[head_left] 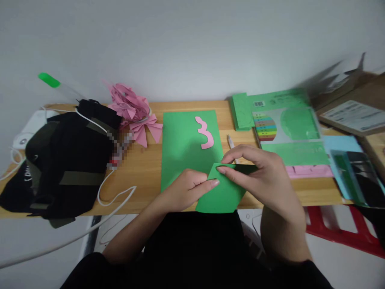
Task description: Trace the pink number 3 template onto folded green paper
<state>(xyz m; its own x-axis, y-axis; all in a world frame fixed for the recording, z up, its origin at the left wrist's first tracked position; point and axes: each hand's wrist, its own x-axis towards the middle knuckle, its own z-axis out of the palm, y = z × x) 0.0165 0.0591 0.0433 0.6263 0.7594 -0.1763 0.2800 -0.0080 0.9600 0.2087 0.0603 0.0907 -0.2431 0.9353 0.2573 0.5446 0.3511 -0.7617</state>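
Between both hands is a piece of green paper [224, 196], held up at the table's front edge. My left hand [189, 186] pinches its left side with the thumb on top. My right hand [255, 168] grips the top edge between thumb and fingers, where the paper looks folded or bent. Behind them a larger green sheet [180, 140] lies flat on the table. A wavy pink paper cutout [205, 134] rests on that sheet. Just beyond my right hand lies a pale, slim pen-like tool [231, 142], partly hidden by the fingers.
Crumpled pink paper pieces [129, 104] and a black bag [72, 160] occupy the left, with a white cable [120, 204] nearby. On the right are folded green paper [242, 110], a green paper pack [288, 128], a dark phone-like object [365, 176] and a cardboard box [351, 100].
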